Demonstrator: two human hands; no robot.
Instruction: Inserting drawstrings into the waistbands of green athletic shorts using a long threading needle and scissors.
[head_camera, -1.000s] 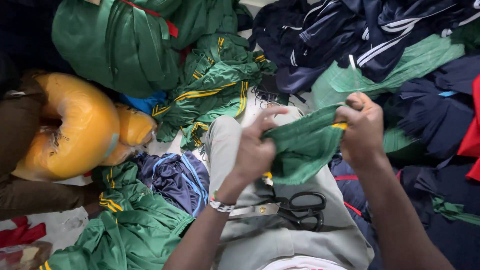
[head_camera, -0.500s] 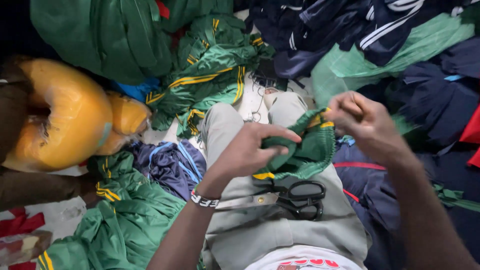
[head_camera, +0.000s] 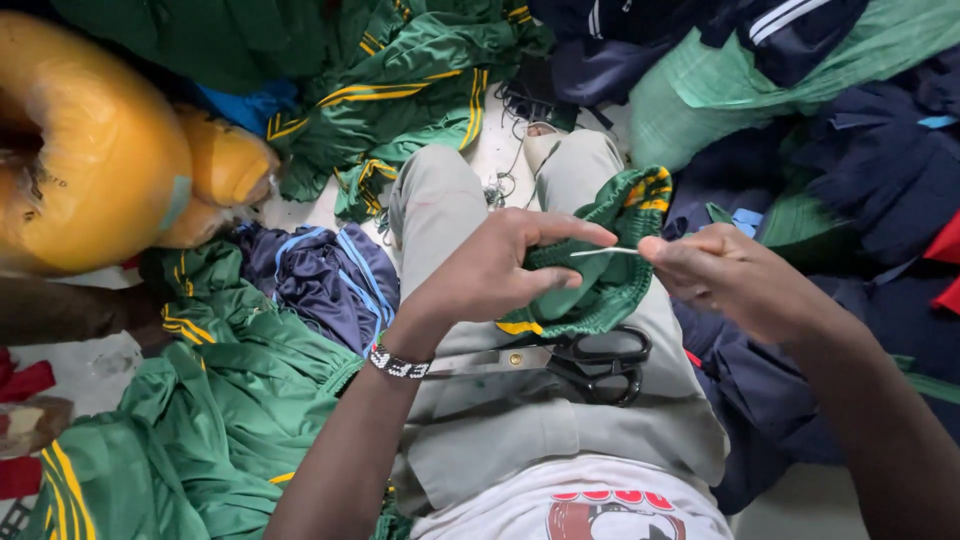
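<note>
My left hand (head_camera: 500, 270) grips a bunched green garment with yellow stripes (head_camera: 620, 240) over my lap. My right hand (head_camera: 730, 275) pinches a thin white needle or thread end (head_camera: 605, 251) that points left toward the cloth, its tip between my left thumb and fingers. Black-handled scissors (head_camera: 590, 362) lie across my thigh on my grey trousers (head_camera: 470, 200), just under the cloth. A beaded band circles my left wrist.
Heaps of green-and-yellow garments (head_camera: 220, 420) lie at left and top. Navy garments (head_camera: 320, 275) lie beside my leg and fill the right side (head_camera: 860, 170). A large yellow plastic-wrapped bundle (head_camera: 90, 150) sits at upper left. A pale green sack (head_camera: 800, 70) lies at top right.
My right hand has dropped from above the cloth to its right side and now holds the needle out level. My left hand has closed further around the bunched cloth.
</note>
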